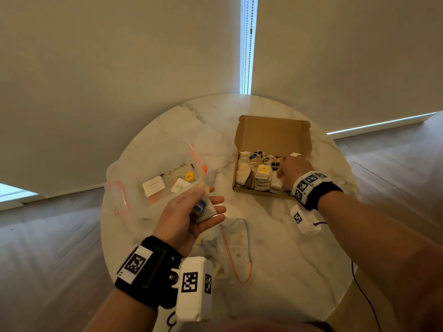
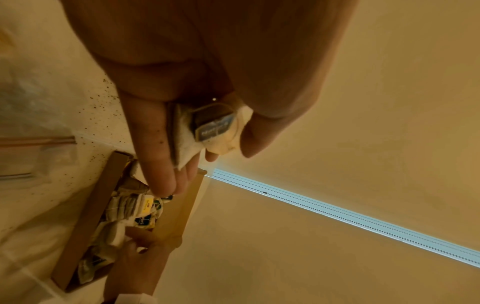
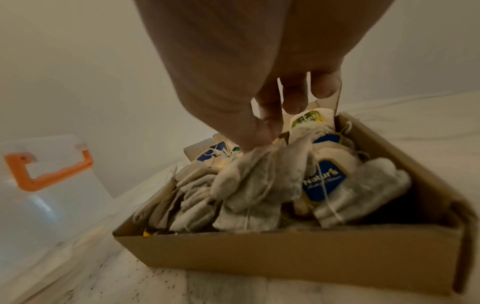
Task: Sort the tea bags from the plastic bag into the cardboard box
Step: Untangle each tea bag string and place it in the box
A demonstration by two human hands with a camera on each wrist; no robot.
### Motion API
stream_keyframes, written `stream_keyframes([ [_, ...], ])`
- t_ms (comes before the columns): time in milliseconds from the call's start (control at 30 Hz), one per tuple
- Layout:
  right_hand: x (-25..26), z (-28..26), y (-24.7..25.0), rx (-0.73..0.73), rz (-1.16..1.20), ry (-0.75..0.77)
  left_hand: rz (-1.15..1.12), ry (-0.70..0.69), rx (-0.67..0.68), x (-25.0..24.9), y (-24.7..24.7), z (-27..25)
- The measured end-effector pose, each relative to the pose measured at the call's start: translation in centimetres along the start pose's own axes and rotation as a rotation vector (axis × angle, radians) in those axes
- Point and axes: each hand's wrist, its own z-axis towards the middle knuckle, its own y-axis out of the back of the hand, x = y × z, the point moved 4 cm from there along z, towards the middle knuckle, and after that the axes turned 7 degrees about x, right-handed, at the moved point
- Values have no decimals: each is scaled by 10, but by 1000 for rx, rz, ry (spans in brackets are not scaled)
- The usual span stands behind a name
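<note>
A person's left hand (image 1: 189,218) lies palm up above the near-left part of a round marble tabletop (image 1: 275,271), fingers nearly straight, thumb laid over a small stack of tea bags (image 1: 203,207) with a blue tag on top; the left wrist view shows the same tea bags (image 2: 215,127) pinned between thumb and fingers. The right hand (image 1: 293,170) reaches into the cardboard box (image 1: 273,133) at the far right of the tabletop, fingers pointing down among the packed tea bags (image 1: 254,176); in the right wrist view the fingertips (image 3: 262,135) touch the top of the pile, though a firm pinch cannot be made out. The box stands open, its lid flap tilted back toward the wall, and its tray is almost full of pale bags bearing blue, yellow and green tags. The two hands are well apart, with bare marble between them. Just beyond the left hand sits a clear plastic container (image 1: 167,168) with orange clips, holding a few loose tags and dark crumbs. An emptied clear plastic bag (image 1: 235,245) with a red zip edge lies flat near the front rim, between the two forearms. Tea dust speckles the marble beside the box. Window blinds hang behind the tabletop, close to its far edge.
</note>
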Motion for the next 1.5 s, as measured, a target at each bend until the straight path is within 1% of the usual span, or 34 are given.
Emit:
stream_keyframes([
  [67, 1, -5, 0, 34, -59, -9, -42, 5, 0, -2, -2, -2],
  [100, 2, -8, 4, 2, -64, -4, -71, 9, 7, -3, -3, -3],
  [167, 9, -18, 17, -167, 3, 58, -131, 16, 37, -5, -4, -6],
  [200, 16, -27, 25, -269, 110, 129, -151, 20, 54, -5, -5, -7],
  [233, 26, -37, 33, -334, 245, 226, -157, 25, 71, -5, -5, -8],
  [267, 38, -49, 41, -351, 367, 338, -148, 28, 82, -5, -5, -9],
  [300, 52, -63, 48, -346, 442, 446, -128, 30, 92, -5, -5, -10],
  [367, 80, -93, 63, -319, 494, 618, -76, 27, 115, -5, -6, -14],
  [433, 102, -117, 70, -275, 516, 722, -38, 14, 144, -5, -9, -20],
  [467, 109, -124, 70, -247, 525, 736, -27, 3, 155, -5, -10, -22],
  [533, 121, -132, 66, -202, 531, 714, -23, -19, 167, -4, -11, -28],
  [567, 125, -136, 65, -214, 546, 696, -28, -28, 170, -3, -10, -30],
  [667, 130, -151, 63, -367, 584, 635, -49, -53, 175, -2, -8, -38],
  [700, 133, -156, 62, -388, 582, 624, -64, -60, 180, -2, -8, -40],
  [767, 139, -163, 58, -381, 571, 615, -109, -66, 180, -1, -7, -43],
  [900, 146, -167, 55, -366, 541, 549, -167, -78, 179, 4, -5, -48],
  [1033, 145, -179, 60, -430, 707, 579, -177, -88, 212, 5, -6, -55],
  [1100, 142, -186, 62, -413, 835, 610, -173, -98, 231, 6, -5, -57],
  [1167, 138, -194, 67, -374, 1009, 660, -168, -98, 211, 7, -2, -57],
  [1267, 126, -204, 79, -374, 1209, 714, -188, -84, 150, 10, 4, -54],
  [1367, 114, -208, 91, -406, 1253, 707, -160, -75, 119, 12, 7, -52],
  [1500, 104, -209, 98, -445, 1279, 668, -10, -102, 106, 13, 9, -51],
])
